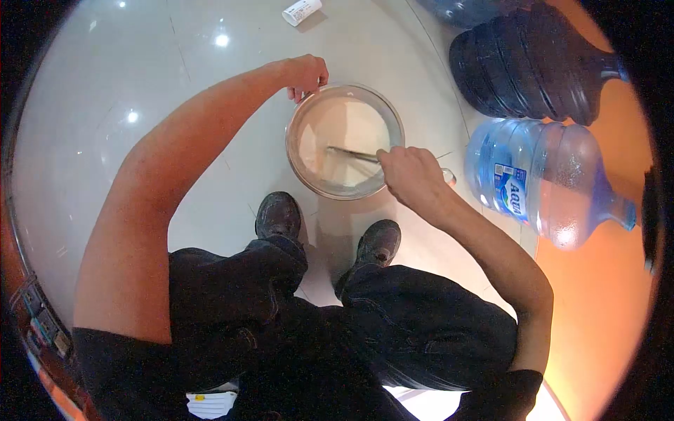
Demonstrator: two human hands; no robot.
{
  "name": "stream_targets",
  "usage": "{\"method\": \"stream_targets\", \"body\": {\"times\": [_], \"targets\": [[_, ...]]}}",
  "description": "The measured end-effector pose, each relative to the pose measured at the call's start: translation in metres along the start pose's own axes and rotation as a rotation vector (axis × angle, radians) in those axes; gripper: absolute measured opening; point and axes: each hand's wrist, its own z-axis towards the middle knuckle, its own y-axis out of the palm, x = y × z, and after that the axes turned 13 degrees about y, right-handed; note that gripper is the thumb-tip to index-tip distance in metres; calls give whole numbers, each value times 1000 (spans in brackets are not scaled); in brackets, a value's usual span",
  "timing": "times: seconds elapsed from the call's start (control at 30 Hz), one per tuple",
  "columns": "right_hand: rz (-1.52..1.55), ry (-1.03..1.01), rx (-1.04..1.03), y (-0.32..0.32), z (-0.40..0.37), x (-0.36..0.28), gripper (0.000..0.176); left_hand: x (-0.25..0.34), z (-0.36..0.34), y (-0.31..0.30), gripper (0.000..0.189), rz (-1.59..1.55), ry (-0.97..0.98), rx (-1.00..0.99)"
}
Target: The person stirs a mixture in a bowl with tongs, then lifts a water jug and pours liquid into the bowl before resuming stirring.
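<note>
A clear glass bowl [300, 165] stands on the pale tiled floor in front of my shoes and holds a creamy batter [344, 133]. My left hand [307, 73] grips the bowl's far left rim. My right hand [411, 175] is closed on the handle of a metal whisk [349, 154], whose head lies in the batter. The whisk's wires are blurred.
Two large blue water jugs lie on their sides at the right, a dark one [533, 63] and a lighter labelled one [547, 182]. A small white container [300, 11] lies on the floor at the top. My black shoes [279, 215] stand just below the bowl.
</note>
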Motion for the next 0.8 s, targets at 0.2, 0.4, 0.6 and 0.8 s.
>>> {"method": "stream_targets", "body": {"times": [0.2, 0.4, 0.6, 0.8], "targets": [[-32, 59, 170, -3, 19, 16, 11, -3, 4, -1, 23, -51, -38, 3], [-129, 60, 159, -14, 19, 21, 9, -4, 5, -1, 23, -20, -25, -17], [-172, 182, 179, -38, 2, 22, 8, 0, 0, -2, 14, -46, -11, -19], [60, 250, -64, 9, 29, 66, 14, 7, -6, -2, 15, -44, -18, 10]]}}
